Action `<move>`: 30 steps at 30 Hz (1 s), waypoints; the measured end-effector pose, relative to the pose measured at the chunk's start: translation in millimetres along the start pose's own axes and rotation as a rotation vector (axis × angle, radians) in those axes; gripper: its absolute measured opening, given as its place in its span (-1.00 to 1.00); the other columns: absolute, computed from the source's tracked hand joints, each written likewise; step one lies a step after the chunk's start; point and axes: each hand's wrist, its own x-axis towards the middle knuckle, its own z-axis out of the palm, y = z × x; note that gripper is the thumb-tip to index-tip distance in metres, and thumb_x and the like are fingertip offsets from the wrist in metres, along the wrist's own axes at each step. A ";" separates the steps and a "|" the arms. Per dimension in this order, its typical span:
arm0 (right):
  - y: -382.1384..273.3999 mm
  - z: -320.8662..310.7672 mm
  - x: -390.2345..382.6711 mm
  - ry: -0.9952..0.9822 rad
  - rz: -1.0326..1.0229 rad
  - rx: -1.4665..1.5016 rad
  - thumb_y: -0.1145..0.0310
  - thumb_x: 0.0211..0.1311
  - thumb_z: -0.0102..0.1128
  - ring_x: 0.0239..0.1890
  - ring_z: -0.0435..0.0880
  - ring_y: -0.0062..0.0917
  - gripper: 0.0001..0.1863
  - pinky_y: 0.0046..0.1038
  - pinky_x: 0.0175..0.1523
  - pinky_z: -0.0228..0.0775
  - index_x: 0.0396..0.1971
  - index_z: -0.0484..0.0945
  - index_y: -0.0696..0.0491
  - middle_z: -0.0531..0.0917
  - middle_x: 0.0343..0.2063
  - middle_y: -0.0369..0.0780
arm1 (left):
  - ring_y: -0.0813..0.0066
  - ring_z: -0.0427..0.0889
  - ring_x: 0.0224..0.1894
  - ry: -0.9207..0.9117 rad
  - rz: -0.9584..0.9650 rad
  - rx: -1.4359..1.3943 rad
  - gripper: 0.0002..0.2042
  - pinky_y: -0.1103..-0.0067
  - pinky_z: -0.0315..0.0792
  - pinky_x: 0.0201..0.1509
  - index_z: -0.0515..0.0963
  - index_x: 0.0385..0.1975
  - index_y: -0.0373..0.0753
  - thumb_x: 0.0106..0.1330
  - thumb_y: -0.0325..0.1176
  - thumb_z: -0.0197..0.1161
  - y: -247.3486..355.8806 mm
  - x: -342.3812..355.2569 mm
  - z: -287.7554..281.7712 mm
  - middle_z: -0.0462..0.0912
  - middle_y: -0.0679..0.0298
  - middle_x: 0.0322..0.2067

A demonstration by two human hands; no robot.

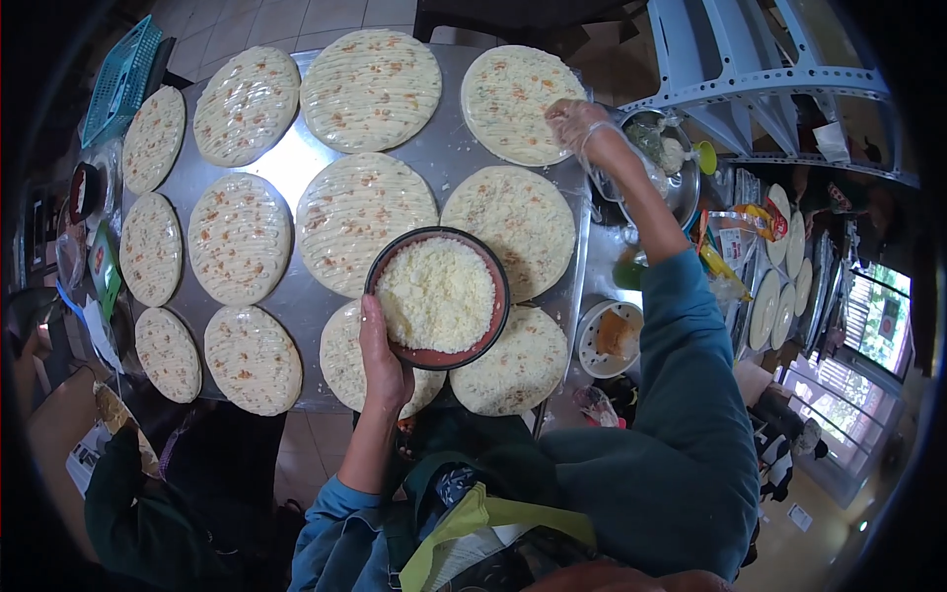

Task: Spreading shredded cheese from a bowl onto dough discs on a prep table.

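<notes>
Twelve round pizza bases cover the steel table [296, 168], with a bowl of grated cheese held over them.

Left hand [383, 363] grips the near rim of the dark bowl [438, 297], fingers closed on it; the bowl sits above the bases at the near middle of the table. Right hand [577, 120], in a clear glove, hovers over the far-right base [515, 103], fingers bunched, apparently pinching cheese, though blur hides it. A metal bowl [681, 183] stands just beside that hand.
</notes>
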 end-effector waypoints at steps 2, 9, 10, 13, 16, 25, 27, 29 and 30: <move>-17.5 -14.3 -7.3 -0.066 0.040 0.148 0.29 0.20 0.05 -0.24 0.61 -0.43 -0.74 -0.44 -0.14 0.45 -0.18 0.57 0.07 0.63 -0.31 -0.15 | 0.37 0.28 0.21 0.018 0.020 0.027 -0.42 0.43 0.16 0.28 0.14 0.22 -0.25 0.38 0.07 -0.18 -2.9 4.2 -2.4 0.26 0.16 0.19; -128.2 -46.3 -72.6 -0.433 -0.283 0.694 0.30 0.27 0.04 -0.13 0.58 -0.46 -0.68 -0.45 0.03 0.49 0.00 0.48 0.04 0.54 -0.04 -0.17 | 0.38 0.34 0.17 -0.011 0.109 0.027 -0.45 0.45 0.19 0.27 0.19 0.18 -0.30 0.40 0.04 -0.19 -14.7 35.9 1.9 0.32 0.14 0.15; -142.5 -38.1 -80.9 -0.435 -0.283 0.695 0.30 0.27 0.04 -0.13 0.58 -0.46 -0.68 -0.45 0.03 0.49 0.00 0.48 0.04 0.54 -0.04 -0.17 | 0.38 0.34 0.17 -0.020 0.110 0.041 -0.45 0.45 0.19 0.27 0.19 0.18 -0.30 0.40 0.04 -0.20 -14.4 39.1 4.9 0.32 0.14 0.15; -178.4 -13.1 -99.5 -0.497 -0.106 0.550 0.32 0.29 -0.01 -0.10 0.58 -0.46 -0.69 -0.47 -0.01 0.49 0.03 0.46 -0.05 0.54 -0.02 -0.17 | 0.38 0.35 0.16 -0.049 0.097 0.027 -0.46 0.45 0.21 0.26 0.20 0.17 -0.30 0.40 0.03 -0.19 -10.6 41.5 17.9 0.33 0.13 0.13; -176.3 11.7 -109.3 -0.041 -0.714 -0.023 0.30 0.28 0.00 -0.19 0.59 -0.32 -0.72 -0.37 -0.16 0.47 -0.02 0.46 -0.06 0.54 -0.09 -0.09 | 0.52 0.29 0.11 -0.060 0.048 -0.081 -0.48 0.58 0.12 0.25 0.22 0.14 -0.40 0.41 -0.05 -0.11 -8.2 40.7 26.3 0.32 0.20 0.08; -136.9 43.5 -148.2 -0.074 -0.608 -0.156 0.16 0.23 0.08 0.05 0.47 -0.25 -0.60 -0.24 0.15 0.24 0.01 0.41 0.03 0.52 -0.04 -0.12 | 0.51 0.30 0.12 0.002 0.162 0.048 -0.46 0.58 0.18 0.22 0.17 0.21 -0.34 0.40 -0.05 -0.10 -7.4 42.9 42.1 0.33 0.20 0.10; -129.4 56.9 -149.7 -0.071 -0.535 -0.137 0.19 0.22 0.11 0.04 0.46 -0.21 -0.62 -0.22 0.13 0.27 0.00 0.41 0.02 0.53 -0.06 -0.11 | 0.49 0.30 0.15 -0.016 0.161 0.134 -0.51 0.54 0.16 0.25 0.20 0.17 -0.35 0.42 -0.07 -0.14 -6.5 44.4 45.4 0.30 0.21 0.12; -113.2 55.0 -132.9 -0.141 -0.536 0.172 0.20 0.24 0.09 -0.02 0.50 -0.20 -0.63 -0.24 0.08 0.32 0.00 0.43 0.02 0.54 -0.09 -0.11 | 0.49 0.30 0.15 -0.034 0.123 0.108 -0.50 0.54 0.16 0.25 0.19 0.17 -0.35 0.42 -0.07 -0.14 -9.6 49.6 45.6 0.31 0.21 0.12; -121.6 40.7 -115.5 -0.356 -0.474 0.334 0.24 0.26 0.07 -0.13 0.57 -0.36 -0.70 -0.35 -0.07 0.43 -0.07 0.49 0.06 0.56 -0.16 -0.17 | 0.50 0.30 0.15 -0.036 0.089 0.084 -0.50 0.55 0.16 0.26 0.18 0.18 -0.34 0.42 -0.07 -0.14 -11.8 52.5 42.6 0.31 0.21 0.12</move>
